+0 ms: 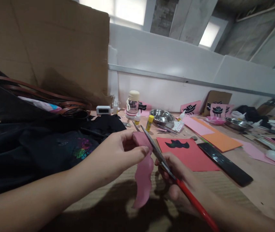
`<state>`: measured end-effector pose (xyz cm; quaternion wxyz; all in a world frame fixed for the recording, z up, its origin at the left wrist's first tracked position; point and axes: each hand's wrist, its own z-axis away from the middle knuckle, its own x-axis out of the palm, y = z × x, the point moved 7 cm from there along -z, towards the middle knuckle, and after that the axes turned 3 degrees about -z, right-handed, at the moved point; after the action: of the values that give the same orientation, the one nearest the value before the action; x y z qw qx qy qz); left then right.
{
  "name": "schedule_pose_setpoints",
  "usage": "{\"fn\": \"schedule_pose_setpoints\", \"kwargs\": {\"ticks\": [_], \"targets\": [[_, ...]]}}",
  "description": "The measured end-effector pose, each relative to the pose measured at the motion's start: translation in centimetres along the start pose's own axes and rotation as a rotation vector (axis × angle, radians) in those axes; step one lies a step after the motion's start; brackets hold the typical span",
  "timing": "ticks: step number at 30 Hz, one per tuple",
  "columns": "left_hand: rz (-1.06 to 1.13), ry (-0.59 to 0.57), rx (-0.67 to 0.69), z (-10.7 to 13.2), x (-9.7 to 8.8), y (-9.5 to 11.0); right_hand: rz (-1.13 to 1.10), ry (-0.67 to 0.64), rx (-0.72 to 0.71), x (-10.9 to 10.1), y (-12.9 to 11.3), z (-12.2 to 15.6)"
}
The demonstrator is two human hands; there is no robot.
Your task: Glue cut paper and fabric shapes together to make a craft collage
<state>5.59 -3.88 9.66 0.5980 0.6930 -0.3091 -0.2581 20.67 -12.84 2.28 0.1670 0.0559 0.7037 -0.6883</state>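
1. Left grip point(125, 146): pinching pink paper strip point(143, 180), wavy-edged, hanging over desk point(273, 177).
2. Right grip point(176, 170): closed around red-handled scissors point(161, 158), blades parted, just beside strip.
3. Beyond: red sheet point(198, 161), black cutout point(177, 144) on it.
4. Farther back: yellow glue stick point(149, 123) near steel bowl point(162, 118).

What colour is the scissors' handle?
The scissors' handle is red; it shows best in the head view.

Bright windows point(130, 11), white panels point(161, 51), grey wall point(163, 16)
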Motion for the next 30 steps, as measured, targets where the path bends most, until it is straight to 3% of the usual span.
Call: {"fn": "schedule_pose_setpoints", "kwargs": {"ticks": [8,15,25,30], "targets": [[-0.079,0.020,-0.005,0.1,-0.2,-0.1,-0.101,-0.003,0.093,0.1,0.7,0.1],[-0.030,0.005,-0.012,0.2,0.0,0.1,-0.118,-0.024,0.152,0.3,-0.3,0.2],[-0.075,0.038,-0.026,0.1,-0.2,0.1,-0.048,-0.020,0.104,0.1,0.6,-0.3],[-0.027,0.018,-0.020,0.1,0.1,0.2,0.053,0.020,0.014,-0.1,-0.2,0.4]]}}
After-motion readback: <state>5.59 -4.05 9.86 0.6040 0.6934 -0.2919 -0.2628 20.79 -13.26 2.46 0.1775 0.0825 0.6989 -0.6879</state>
